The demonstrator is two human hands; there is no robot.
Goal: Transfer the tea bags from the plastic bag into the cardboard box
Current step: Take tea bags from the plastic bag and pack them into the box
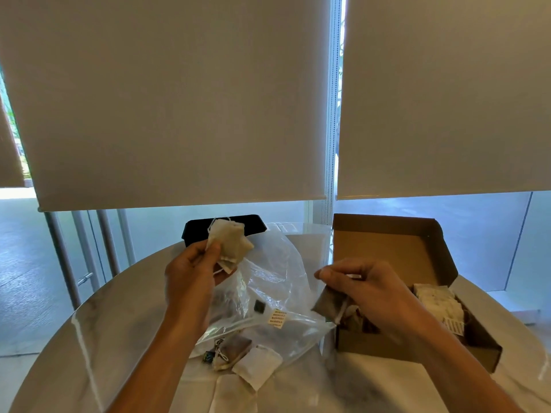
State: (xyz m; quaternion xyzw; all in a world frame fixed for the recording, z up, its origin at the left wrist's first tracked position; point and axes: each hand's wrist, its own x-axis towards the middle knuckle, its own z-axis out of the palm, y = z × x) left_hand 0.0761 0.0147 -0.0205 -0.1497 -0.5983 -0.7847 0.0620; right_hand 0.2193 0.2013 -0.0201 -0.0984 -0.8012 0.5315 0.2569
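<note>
Clear plastic bag (268, 281); brown cardboard box (417, 263); black tray (196, 231).

Box (423, 257) contents partly behind right hand (366, 290)

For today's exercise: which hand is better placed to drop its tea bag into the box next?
Right. The right hand holds a tea bag at the box edge; the left hand is farther off.

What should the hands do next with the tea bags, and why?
Probably the right hand should lower the dark tea bag it pinches into the cardboard box and let go. It hangs at the open box's near left edge, where other tea bags already lie. The left hand holds pale tea bags for afterwards.
</note>
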